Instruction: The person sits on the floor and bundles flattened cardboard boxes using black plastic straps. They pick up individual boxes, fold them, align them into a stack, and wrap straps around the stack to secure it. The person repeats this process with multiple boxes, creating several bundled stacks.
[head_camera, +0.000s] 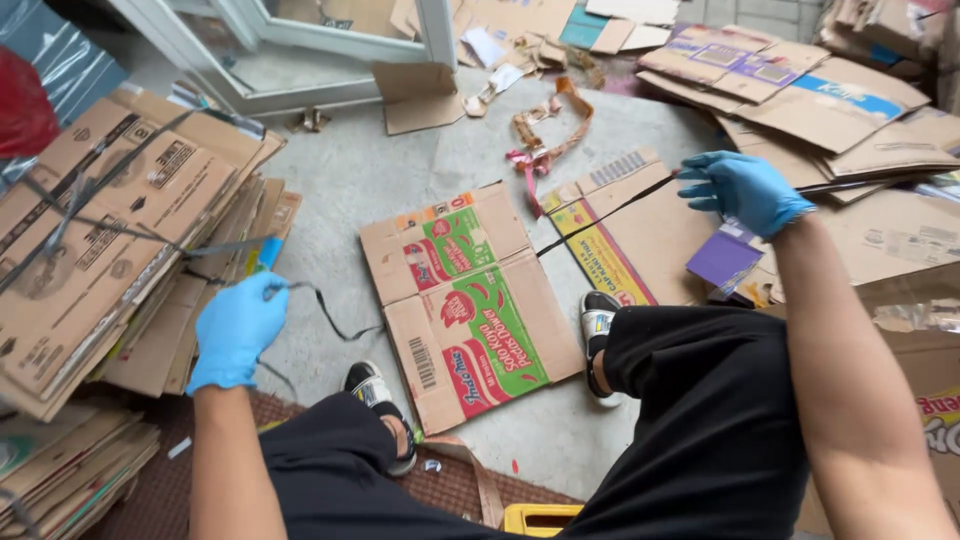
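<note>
Both my hands wear blue gloves. My left hand (237, 328) grips a dark strap (330, 315) that trails across the floor from a tied stack of flattened cardboard (95, 240) on the left. My right hand (742, 190) pinches a taut black strap (610, 212) that runs over flattened cardboard toward a red and green printed flattened box (470, 305) lying between my feet. My legs, in black trousers and dark shoes, stand at the box's near edge.
Piles of flattened cardboard (820, 95) lie at the right and back. A purple flat carton (724, 260) sits under my right arm. Torn tape scraps (545, 135) litter the concrete floor. A white door frame (300, 50) stands at the back. A yellow crate edge (540, 518) shows below.
</note>
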